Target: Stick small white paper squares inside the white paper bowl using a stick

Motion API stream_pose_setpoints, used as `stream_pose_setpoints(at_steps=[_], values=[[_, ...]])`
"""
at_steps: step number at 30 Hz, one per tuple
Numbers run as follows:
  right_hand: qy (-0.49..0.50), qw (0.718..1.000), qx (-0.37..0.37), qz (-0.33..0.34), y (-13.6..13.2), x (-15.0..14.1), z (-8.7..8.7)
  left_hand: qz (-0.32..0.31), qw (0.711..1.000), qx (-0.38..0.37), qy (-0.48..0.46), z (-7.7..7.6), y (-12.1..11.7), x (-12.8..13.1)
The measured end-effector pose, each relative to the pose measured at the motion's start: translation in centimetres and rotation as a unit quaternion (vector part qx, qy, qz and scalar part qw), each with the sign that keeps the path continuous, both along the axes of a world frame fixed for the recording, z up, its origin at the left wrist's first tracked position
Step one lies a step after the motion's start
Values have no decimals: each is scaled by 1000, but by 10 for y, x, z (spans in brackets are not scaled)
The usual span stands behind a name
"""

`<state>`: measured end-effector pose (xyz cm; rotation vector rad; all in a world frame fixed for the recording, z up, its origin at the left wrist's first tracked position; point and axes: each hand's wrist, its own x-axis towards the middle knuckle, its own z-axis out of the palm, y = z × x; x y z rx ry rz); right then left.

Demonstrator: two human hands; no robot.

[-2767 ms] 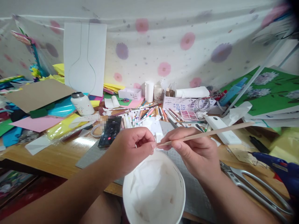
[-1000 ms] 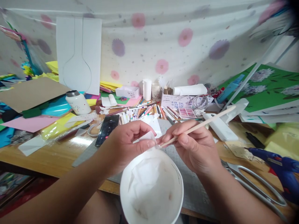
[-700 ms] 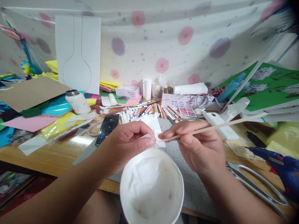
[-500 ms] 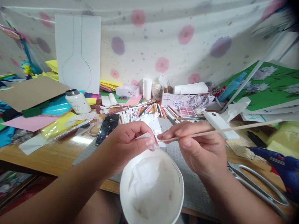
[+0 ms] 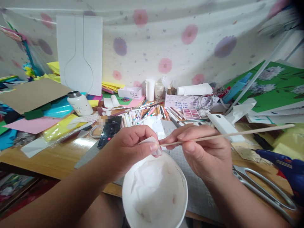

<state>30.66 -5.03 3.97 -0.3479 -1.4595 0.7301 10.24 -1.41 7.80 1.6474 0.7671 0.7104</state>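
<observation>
My left hand (image 5: pixel 137 142) pinches a small piece of white tissue paper (image 5: pixel 151 140) between thumb and fingers. In my right hand (image 5: pixel 204 148) is a thin wooden stick (image 5: pixel 247 132), held close to its left end and slanting up to the right. The stick's left end meets the tissue at my left fingertips; its very tip is hidden there. Beneath both hands stands a white bowl (image 5: pixel 155 190) with crumpled white tissue (image 5: pixel 147 177) inside.
A blue glue gun (image 5: pixel 282 161) and silver scissors (image 5: pixel 263 186) lie to the right. Scattered markers (image 5: pixel 142 115) cover the table's middle behind a grey cutting mat (image 5: pixel 174 154). At left are a phone (image 5: pixel 109 130), a white bottle (image 5: pixel 80 104) and coloured paper (image 5: pixel 33 124).
The wooden stick has shifted slightly to the right at its far end. The tissue at my left fingertips looks more gathered around the stick's end. Both hands have barely moved.
</observation>
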Motion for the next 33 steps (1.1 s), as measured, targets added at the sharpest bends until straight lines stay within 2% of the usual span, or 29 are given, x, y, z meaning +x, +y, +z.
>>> stream_pose_setpoints(at_steps=[9,18,33], values=[[-7,1000,-18,-2,-2,3,-3,-11,999,-36,-35,2,-4,4],[-1,1000,-30,-10,-2,4,-3,-1,999,-34,-17,5,-3,4],[-13,999,22,-41,1,2,0,-7,999,-32,-43,-2,0,2]])
